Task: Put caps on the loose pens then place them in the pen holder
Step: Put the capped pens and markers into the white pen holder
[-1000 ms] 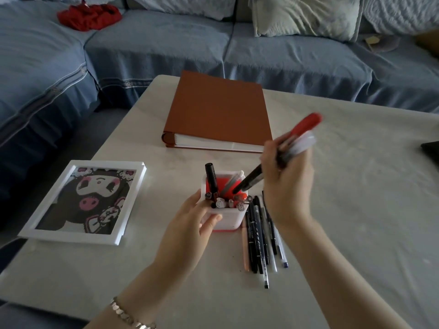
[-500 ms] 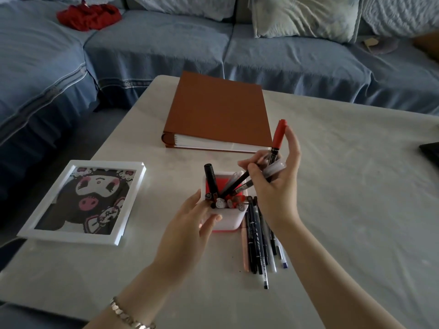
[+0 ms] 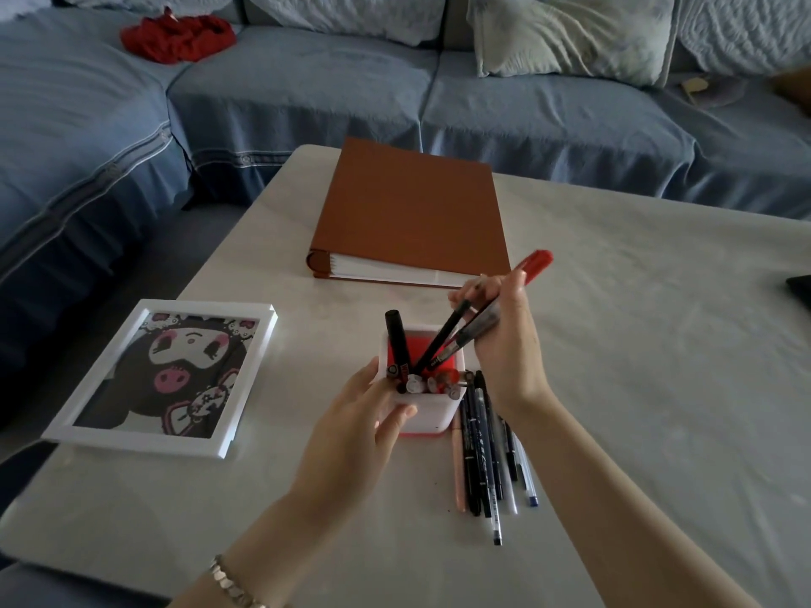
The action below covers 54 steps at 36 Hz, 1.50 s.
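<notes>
A white pen holder (image 3: 432, 412) with a red inside stands on the table. My left hand (image 3: 355, 432) grips its near left side. My right hand (image 3: 504, 340) holds a bunch of pens (image 3: 456, 340) slanted into the holder, tips down; one has a red cap (image 3: 533, 264) sticking up past my fingers. A black marker (image 3: 397, 340) stands upright in the holder, with several small caps and pen ends at its near rim. Several loose pens (image 3: 482, 454) lie side by side on the table just right of the holder, partly under my right wrist.
A thick brown binder (image 3: 408, 212) lies behind the holder. A white picture frame (image 3: 162, 379) with a cartoon print lies to the left. A dark object (image 3: 801, 289) sits at the right edge. A blue sofa with cushions and a red cloth (image 3: 175, 35) surrounds the table.
My right hand has come down and left with the pens, whose tips now reach deeper inside the holder. My left hand has stayed on the holder.
</notes>
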Motion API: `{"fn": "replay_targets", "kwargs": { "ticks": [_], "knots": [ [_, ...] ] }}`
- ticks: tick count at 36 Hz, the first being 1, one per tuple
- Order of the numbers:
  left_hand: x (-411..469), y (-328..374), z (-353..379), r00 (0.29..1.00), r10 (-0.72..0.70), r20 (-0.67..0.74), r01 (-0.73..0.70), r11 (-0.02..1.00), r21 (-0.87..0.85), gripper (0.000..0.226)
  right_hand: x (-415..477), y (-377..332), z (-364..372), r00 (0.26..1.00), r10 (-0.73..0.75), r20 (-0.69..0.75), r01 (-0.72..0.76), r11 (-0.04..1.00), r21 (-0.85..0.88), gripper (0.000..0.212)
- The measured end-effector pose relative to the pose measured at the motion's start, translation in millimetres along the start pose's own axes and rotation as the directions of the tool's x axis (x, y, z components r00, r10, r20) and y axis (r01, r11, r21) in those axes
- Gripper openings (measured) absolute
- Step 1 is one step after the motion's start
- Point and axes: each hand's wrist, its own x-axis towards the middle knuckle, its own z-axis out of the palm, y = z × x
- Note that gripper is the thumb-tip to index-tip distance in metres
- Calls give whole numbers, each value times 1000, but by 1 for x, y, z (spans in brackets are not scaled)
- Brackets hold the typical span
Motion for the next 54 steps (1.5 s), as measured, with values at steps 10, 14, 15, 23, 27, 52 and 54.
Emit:
{"fn": "replay_targets", "kwargs": {
  "ticks": [10,14,15,23,27,52,54],
  "knots": [
    [0,0,1,1000,-10,-4,10,1000,1,30,-7,-18,-12,993,56,-104,-36,982,184,23],
    [0,-2,1,1000,-27,11,27,1000,10,30,-13,-17,-7,980,-186,-77,177,978,-111,70],
    [0,-3,0,999,-28,25,28,1000,6,31,-14,-15,-7,971,-233,-56,221,962,-161,77],
    [-1,-3,-6,1000,-23,17,25,996,-85,33,-15,-4,-15,959,-275,66,276,853,-442,35],
    [2,-8,-8,1000,-15,-11,13,992,-122,34,-24,6,-16,956,-218,195,292,692,-660,29],
    [24,48,-22,960,276,-41,-278,934,-223,24,-42,-23,-72,988,-32,152,106,855,-508,84],
    [26,52,-8,981,192,-33,-194,950,-245,23,-44,-24,-92,995,-61,83,96,842,-531,87]
  ]
}}
